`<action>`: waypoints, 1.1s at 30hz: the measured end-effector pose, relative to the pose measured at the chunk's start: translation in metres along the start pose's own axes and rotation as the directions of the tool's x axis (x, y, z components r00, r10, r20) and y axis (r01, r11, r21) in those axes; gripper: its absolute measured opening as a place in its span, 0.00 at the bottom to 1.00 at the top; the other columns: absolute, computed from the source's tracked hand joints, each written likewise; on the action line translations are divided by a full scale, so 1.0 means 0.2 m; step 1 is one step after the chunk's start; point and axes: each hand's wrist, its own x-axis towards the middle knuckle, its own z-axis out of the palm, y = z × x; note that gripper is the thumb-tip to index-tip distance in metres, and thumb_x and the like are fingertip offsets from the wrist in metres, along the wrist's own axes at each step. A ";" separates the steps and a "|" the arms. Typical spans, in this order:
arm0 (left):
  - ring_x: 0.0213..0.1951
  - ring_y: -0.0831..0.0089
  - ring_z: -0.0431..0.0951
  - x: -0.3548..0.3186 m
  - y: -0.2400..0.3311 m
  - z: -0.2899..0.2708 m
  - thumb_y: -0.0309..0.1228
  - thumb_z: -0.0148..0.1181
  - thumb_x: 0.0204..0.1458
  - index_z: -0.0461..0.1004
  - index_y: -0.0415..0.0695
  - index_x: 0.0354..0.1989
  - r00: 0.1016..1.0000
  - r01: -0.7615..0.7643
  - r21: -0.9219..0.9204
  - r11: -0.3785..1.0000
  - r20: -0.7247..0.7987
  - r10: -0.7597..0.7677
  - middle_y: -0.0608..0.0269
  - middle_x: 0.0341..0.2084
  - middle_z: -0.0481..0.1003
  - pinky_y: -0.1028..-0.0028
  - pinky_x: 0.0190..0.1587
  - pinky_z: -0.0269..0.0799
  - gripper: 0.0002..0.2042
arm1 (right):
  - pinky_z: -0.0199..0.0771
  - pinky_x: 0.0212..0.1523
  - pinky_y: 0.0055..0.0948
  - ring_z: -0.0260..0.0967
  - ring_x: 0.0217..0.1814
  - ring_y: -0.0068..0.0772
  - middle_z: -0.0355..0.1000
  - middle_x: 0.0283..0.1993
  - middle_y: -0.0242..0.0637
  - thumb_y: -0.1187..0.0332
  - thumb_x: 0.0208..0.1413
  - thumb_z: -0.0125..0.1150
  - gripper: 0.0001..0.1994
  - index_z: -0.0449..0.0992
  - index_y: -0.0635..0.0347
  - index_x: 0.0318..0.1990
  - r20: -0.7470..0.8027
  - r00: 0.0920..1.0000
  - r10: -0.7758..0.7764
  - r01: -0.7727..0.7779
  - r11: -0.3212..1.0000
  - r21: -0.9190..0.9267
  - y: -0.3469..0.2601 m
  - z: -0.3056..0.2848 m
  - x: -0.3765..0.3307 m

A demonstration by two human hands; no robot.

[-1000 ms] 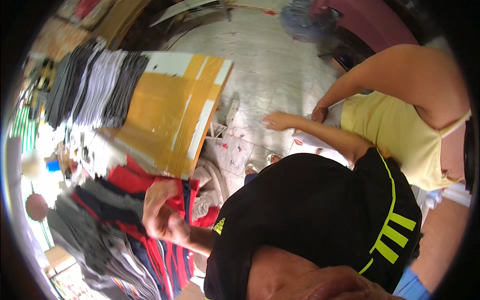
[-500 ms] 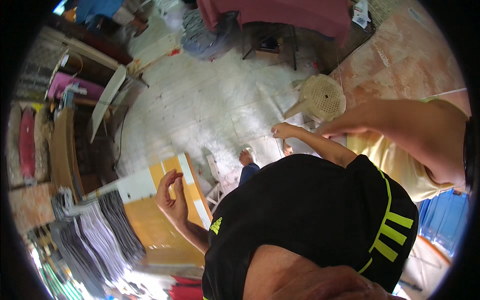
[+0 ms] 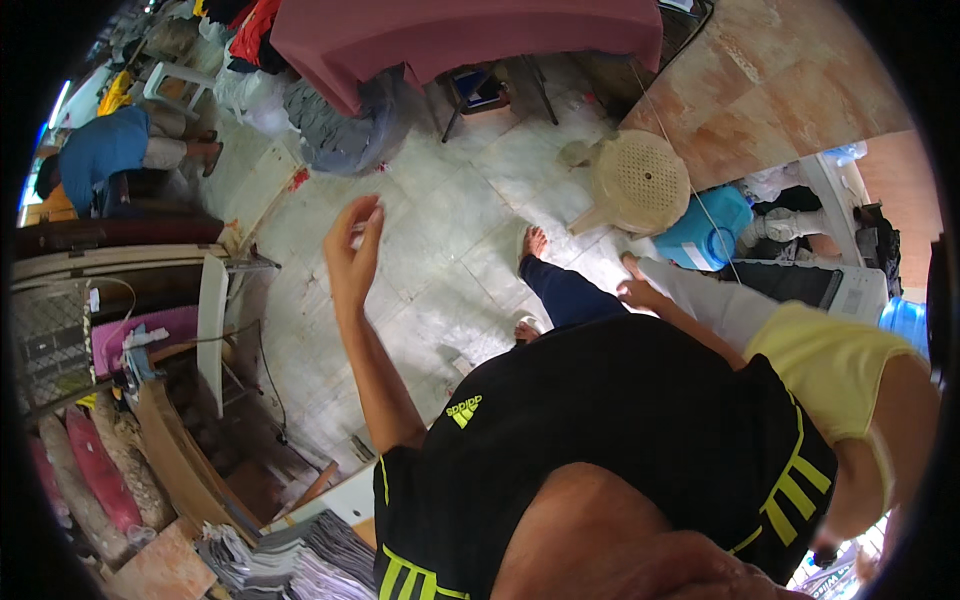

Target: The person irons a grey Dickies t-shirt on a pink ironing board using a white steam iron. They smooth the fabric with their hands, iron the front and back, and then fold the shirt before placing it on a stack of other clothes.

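Observation:
My left hand (image 3: 357, 250) is raised over the pale tiled floor (image 3: 430, 220), with nothing in it. Its fingers are loosely bent, and a gap shows between them and the thumb. Low at my right side, my right hand (image 3: 638, 293) hangs with its fingers curled in. Whether it holds anything small cannot be made out. Beside it are the white trousers (image 3: 690, 295) of a person in a yellow top (image 3: 825, 360). A beige plastic stool (image 3: 640, 180) with a perforated seat stands beyond my right hand.
A table with a maroon cloth (image 3: 470, 35) stands ahead, a plastic bag of grey cloth (image 3: 340, 120) beside it. A blue water jug (image 3: 708, 228) lies by the stool. Folded grey cloth (image 3: 320, 555) is stacked lower left. Another person (image 3: 110, 155) bends at far left.
My view has turned and moved forward. My left hand has left the yellow-and-white table and is over the floor. My right hand has dropped closer to my body. The person in yellow shows more fully.

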 end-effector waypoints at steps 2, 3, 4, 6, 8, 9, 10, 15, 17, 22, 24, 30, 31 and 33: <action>0.45 0.72 0.78 0.34 -0.01 0.14 0.33 0.61 0.57 0.77 0.42 0.49 0.996 -0.044 -0.065 0.997 0.076 0.049 0.61 0.43 0.79 0.72 0.45 0.71 0.13 | 0.73 0.51 0.44 0.75 0.49 0.46 0.78 0.44 0.43 0.59 0.55 0.56 0.12 0.79 0.51 0.42 0.050 0.997 -0.052 0.045 0.990 0.133 0.14 0.20 0.09; 0.46 0.71 0.77 0.48 0.00 0.18 0.33 0.62 0.57 0.77 0.42 0.48 0.994 -0.081 -0.028 0.996 0.065 0.082 0.60 0.44 0.78 0.71 0.45 0.71 0.13 | 0.74 0.49 0.44 0.76 0.47 0.46 0.78 0.42 0.43 0.59 0.53 0.58 0.11 0.79 0.51 0.40 -0.040 0.995 -0.092 0.098 0.978 0.182 0.20 0.25 0.13; 0.48 0.70 0.76 0.65 -0.03 0.23 0.33 0.62 0.57 0.77 0.43 0.48 0.988 -0.141 -0.009 0.990 0.068 0.141 0.60 0.45 0.78 0.70 0.46 0.71 0.13 | 0.74 0.47 0.44 0.75 0.47 0.46 0.78 0.41 0.44 0.58 0.52 0.59 0.11 0.79 0.51 0.39 0.123 0.991 0.046 -0.086 0.936 0.340 0.23 0.27 0.23; 0.51 0.64 0.74 1.11 -0.06 0.34 0.32 0.62 0.55 0.78 0.43 0.47 0.907 -0.421 0.124 0.899 0.051 0.418 0.56 0.48 0.76 0.67 0.49 0.70 0.12 | 0.74 0.46 0.45 0.75 0.47 0.47 0.78 0.42 0.45 0.55 0.51 0.61 0.13 0.79 0.51 0.39 0.215 0.974 0.068 -0.159 0.883 0.441 0.23 0.18 0.36; 0.53 0.56 0.71 1.56 -0.15 0.36 0.33 0.62 0.56 0.76 0.42 0.51 0.838 -0.528 0.388 0.755 0.098 0.536 0.53 0.49 0.75 0.60 0.56 0.66 0.16 | 0.74 0.47 0.46 0.76 0.46 0.48 0.78 0.43 0.46 0.52 0.51 0.61 0.17 0.79 0.53 0.41 -0.067 0.997 0.028 -0.005 0.946 0.323 0.12 0.03 0.39; 0.56 0.53 0.70 1.89 -0.20 0.48 0.38 0.61 0.58 0.74 0.43 0.54 0.807 -0.579 0.409 0.706 0.161 0.568 0.50 0.50 0.74 0.58 0.59 0.64 0.19 | 0.74 0.48 0.46 0.76 0.45 0.48 0.78 0.43 0.46 0.51 0.52 0.61 0.18 0.79 0.54 0.43 -0.207 0.967 0.151 -0.098 0.964 0.246 0.05 -0.09 0.39; 0.57 0.50 0.69 2.08 -0.27 0.50 0.45 0.58 0.59 0.73 0.43 0.56 0.873 -0.461 0.518 0.720 0.121 0.472 0.45 0.52 0.73 0.56 0.61 0.62 0.22 | 0.77 0.42 0.39 0.78 0.36 0.42 0.79 0.37 0.44 0.57 0.56 0.57 0.19 0.77 0.55 0.51 -0.296 0.942 0.159 -0.064 0.950 0.305 -0.02 -0.22 0.39; 0.68 0.54 0.57 2.72 -0.57 0.71 0.65 0.36 0.60 0.58 0.56 0.70 0.985 -0.171 0.839 0.516 0.139 0.101 0.58 0.69 0.57 0.48 0.65 0.55 0.36 | 0.76 0.48 0.41 0.78 0.42 0.44 0.79 0.42 0.46 0.59 0.55 0.59 0.20 0.75 0.56 0.53 -0.121 0.812 0.572 -0.297 0.583 0.756 -0.25 -0.79 0.20; 0.69 0.56 0.56 2.69 -0.63 0.65 0.67 0.32 0.59 0.55 0.63 0.71 0.985 -0.124 0.904 0.409 0.062 0.161 0.63 0.70 0.55 0.45 0.64 0.54 0.35 | 0.74 0.51 0.42 0.77 0.47 0.48 0.78 0.45 0.47 0.59 0.54 0.59 0.20 0.76 0.56 0.52 -0.233 0.774 0.589 -0.277 0.645 0.712 -0.32 -0.85 0.14; 0.69 0.55 0.56 2.58 -0.65 0.57 0.66 0.31 0.60 0.54 0.64 0.72 0.977 -0.134 0.903 0.409 0.051 0.208 0.64 0.70 0.55 0.43 0.63 0.54 0.35 | 0.73 0.52 0.43 0.75 0.50 0.49 0.78 0.48 0.45 0.58 0.52 0.61 0.19 0.77 0.54 0.51 -0.179 0.657 0.733 -0.371 0.520 0.770 -0.40 -0.73 0.13; 0.68 0.55 0.56 2.58 -0.67 0.56 0.66 0.31 0.61 0.54 0.62 0.72 0.979 -0.122 0.918 0.378 0.048 0.199 0.63 0.70 0.55 0.43 0.63 0.54 0.35 | 0.73 0.52 0.43 0.75 0.50 0.49 0.78 0.47 0.45 0.59 0.51 0.61 0.19 0.77 0.54 0.50 -0.204 0.654 0.729 -0.352 0.531 0.770 -0.44 -0.67 0.16; 0.65 0.48 0.61 2.70 -0.88 0.66 0.62 0.44 0.60 0.65 0.58 0.65 0.838 -0.305 0.753 0.583 -0.078 0.539 0.54 0.66 0.59 0.48 0.65 0.56 0.31 | 0.73 0.51 0.44 0.75 0.50 0.48 0.78 0.46 0.47 0.58 0.50 0.60 0.19 0.78 0.54 0.49 -0.061 0.592 0.804 -0.386 0.349 0.854 -0.63 -0.70 0.38; 0.64 0.47 0.61 2.73 -0.89 0.69 0.61 0.45 0.60 0.67 0.57 0.64 0.822 -0.332 0.700 0.633 -0.114 0.558 0.53 0.66 0.60 0.49 0.64 0.56 0.30 | 0.73 0.50 0.43 0.75 0.49 0.48 0.78 0.45 0.47 0.59 0.50 0.60 0.19 0.79 0.54 0.49 -0.121 0.580 0.805 -0.320 0.362 0.875 -0.67 -0.75 0.43; 0.64 0.47 0.61 2.80 -0.89 0.74 0.61 0.45 0.60 0.67 0.56 0.63 0.830 -0.324 0.695 0.642 -0.117 0.546 0.53 0.65 0.61 0.48 0.64 0.57 0.30 | 0.74 0.49 0.43 0.76 0.49 0.47 0.78 0.45 0.48 0.60 0.51 0.61 0.18 0.79 0.55 0.49 -0.144 0.551 0.822 -0.288 0.349 0.892 -0.77 -0.85 0.53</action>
